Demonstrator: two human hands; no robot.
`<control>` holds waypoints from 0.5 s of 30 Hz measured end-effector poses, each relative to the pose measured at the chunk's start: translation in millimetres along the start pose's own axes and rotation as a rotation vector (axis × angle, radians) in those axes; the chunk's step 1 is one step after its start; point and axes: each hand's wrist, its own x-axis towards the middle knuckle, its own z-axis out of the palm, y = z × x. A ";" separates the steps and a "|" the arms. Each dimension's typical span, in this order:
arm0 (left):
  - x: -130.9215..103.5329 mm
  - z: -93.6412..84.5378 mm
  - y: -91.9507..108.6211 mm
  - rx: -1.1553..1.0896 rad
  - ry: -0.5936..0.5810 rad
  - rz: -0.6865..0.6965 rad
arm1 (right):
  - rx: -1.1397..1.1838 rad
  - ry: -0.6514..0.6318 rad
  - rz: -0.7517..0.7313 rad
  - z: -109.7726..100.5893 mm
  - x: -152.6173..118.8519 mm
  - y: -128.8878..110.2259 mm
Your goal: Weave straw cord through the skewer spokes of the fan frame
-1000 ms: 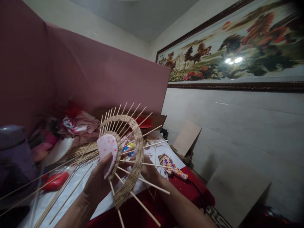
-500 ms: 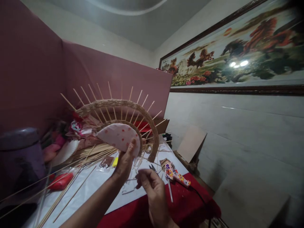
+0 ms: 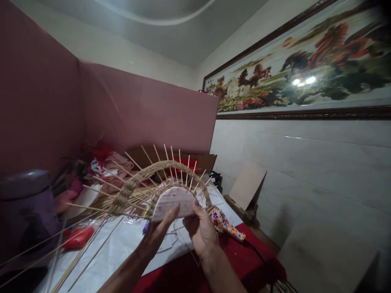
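Between both hands I hold a half-round woven fan frame (image 3: pixel 166 167), with thin sticks fanning out through a twisted-cord arc. At its base is a white half-disc (image 3: pixel 174 199) with red dots. My left hand (image 3: pixel 161 228) grips the lower left of the half-disc, thumb on its face. My right hand (image 3: pixel 200 228) pinches the lower right corner, thumb on top. The fingers behind the piece are hidden. A thin strand hangs below, near my right hand. Right beside the frame lies a flower-patterned glue gun (image 3: pixel 227 226) with a black cord.
Long thin sticks (image 3: pixel 88 248) lie across the white sheet (image 3: pixel 106 252) at left, near a red packet (image 3: pixel 78 238) and a purple container (image 3: pixel 29 215). Red cloth (image 3: pixel 250 252) covers the table's front. A pink partition (image 3: pixel 149 110) stands behind, and cardboard (image 3: pixel 247 185) leans at the right wall.
The fan frame has come down and turned, its sticks now pointing more to the left. My right hand, previously apart below it, has moved up and taken hold of its right corner.
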 end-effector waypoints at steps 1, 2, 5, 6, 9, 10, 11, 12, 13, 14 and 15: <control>0.8 -4.9 4.0 -0.027 -0.045 -0.009 | -0.021 -0.006 -0.014 -1.3 3.5 -2.0; 1.5 -8.8 7.3 -0.024 -0.062 -0.014 | -0.036 -0.015 -0.026 -1.7 6.6 -3.6; 1.3 -11.4 10.7 0.025 -0.032 -0.036 | -0.012 -0.037 -0.061 3.5 11.9 -3.2; 0.4 -9.3 9.6 0.045 -0.005 -0.029 | 0.008 -0.039 -0.068 7.2 12.2 -0.8; -3.4 0.8 3.4 0.042 0.041 0.088 | 0.038 -0.050 0.014 19.5 12.2 10.4; -4.4 3.2 1.2 0.033 0.041 0.147 | 0.030 -0.062 0.084 22.5 13.0 13.7; -4.9 4.3 -1.0 0.036 0.025 0.202 | 0.013 -0.078 0.149 24.6 14.7 15.9; -4.6 3.6 -3.1 0.067 -0.008 0.240 | -0.007 -0.098 0.193 25.4 17.4 16.6; -3.4 1.1 -5.2 0.122 -0.060 0.259 | -0.031 -0.120 0.212 25.2 21.2 15.4; -1.3 -3.0 -7.2 0.189 -0.115 0.273 | -0.053 -0.143 0.203 24.1 25.8 12.5; 1.8 -8.5 -9.0 0.254 -0.184 0.280 | -0.069 -0.166 0.180 22.3 30.9 8.2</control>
